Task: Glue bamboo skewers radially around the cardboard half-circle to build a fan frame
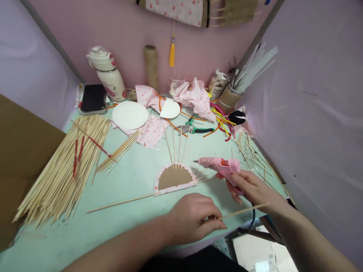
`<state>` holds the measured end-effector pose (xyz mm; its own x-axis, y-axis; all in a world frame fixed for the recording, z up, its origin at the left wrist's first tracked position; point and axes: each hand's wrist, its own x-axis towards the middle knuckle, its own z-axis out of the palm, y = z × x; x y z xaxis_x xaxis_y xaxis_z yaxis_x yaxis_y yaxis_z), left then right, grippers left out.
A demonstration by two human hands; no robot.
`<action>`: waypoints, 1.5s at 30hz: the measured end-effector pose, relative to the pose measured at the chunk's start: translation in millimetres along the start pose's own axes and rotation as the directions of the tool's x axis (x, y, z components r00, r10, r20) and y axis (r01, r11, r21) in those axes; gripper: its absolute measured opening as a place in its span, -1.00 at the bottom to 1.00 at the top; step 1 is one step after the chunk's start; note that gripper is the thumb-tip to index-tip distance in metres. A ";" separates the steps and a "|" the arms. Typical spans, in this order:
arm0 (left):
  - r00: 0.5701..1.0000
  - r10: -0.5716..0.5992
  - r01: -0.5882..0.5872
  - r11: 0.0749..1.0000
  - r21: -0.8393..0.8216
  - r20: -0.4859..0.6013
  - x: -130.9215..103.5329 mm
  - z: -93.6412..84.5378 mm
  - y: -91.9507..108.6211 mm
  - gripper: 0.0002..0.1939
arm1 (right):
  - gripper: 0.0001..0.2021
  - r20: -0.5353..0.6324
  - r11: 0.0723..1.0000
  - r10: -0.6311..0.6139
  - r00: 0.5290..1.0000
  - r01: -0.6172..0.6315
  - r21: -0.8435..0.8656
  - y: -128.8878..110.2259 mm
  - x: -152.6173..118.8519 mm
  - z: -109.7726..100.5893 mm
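My right hand (pixel 243 184) grips a pink hot glue gun (pixel 219 166), its nozzle pointing left above the table. Between the closed fingers of my left hand (pixel 200 215) is a thin wooden stick (pixel 245 211), which slants up to the right in front of my right wrist. Just beyond my left hand lies a half-round brown cardboard piece (pixel 175 178) edged with pink dotted fabric. Several sticks (pixel 180 147) fan out from its curved edge at the top and right. Another long stick (pixel 121 203) reaches left from its lower left corner.
A big pile of wooden sticks (pixel 62 162) covers the table's left side. Behind are white paper discs (pixel 130 115), pink fabric (pixel 153 132), green-handled pruning shears (pixel 195 130), a bottle (pixel 109 75) and a twine spool (pixel 151 68). Stick offcuts (pixel 251 151) lie scattered at right.
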<state>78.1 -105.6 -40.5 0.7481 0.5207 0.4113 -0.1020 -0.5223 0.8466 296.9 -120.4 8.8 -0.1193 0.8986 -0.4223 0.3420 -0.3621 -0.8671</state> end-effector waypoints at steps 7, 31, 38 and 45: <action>1.000 0.002 -0.003 0.993 0.119 0.014 -1.4 -0.4 -2.5 -0.62 | -0.43 0.088 0.987 0.000 0.996 0.015 -0.159 -4.1 8.4 12.1; 0.998 -0.058 0.057 0.996 0.071 0.014 -0.8 -1.2 -1.5 -0.62 | -0.43 0.067 0.979 0.039 0.997 -0.024 -0.204 -16.2 10.1 19.9; 0.999 -0.047 0.047 0.998 0.049 -0.005 -2.0 -0.2 -3.2 -0.64 | -0.45 0.056 0.976 0.009 0.998 0.003 -0.217 -16.5 9.8 19.5; 0.994 -0.096 0.090 0.992 0.087 0.061 -2.2 -0.3 -3.3 -0.68 | -0.43 0.062 0.974 0.012 0.998 0.002 -0.224 -16.0 11.0 19.6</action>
<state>76.6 -104.9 -44.0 0.7929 0.5263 0.3071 0.0232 -0.5296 0.8479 271.8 -109.6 13.0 -0.1725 0.8772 -0.4480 0.5422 -0.2952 -0.7867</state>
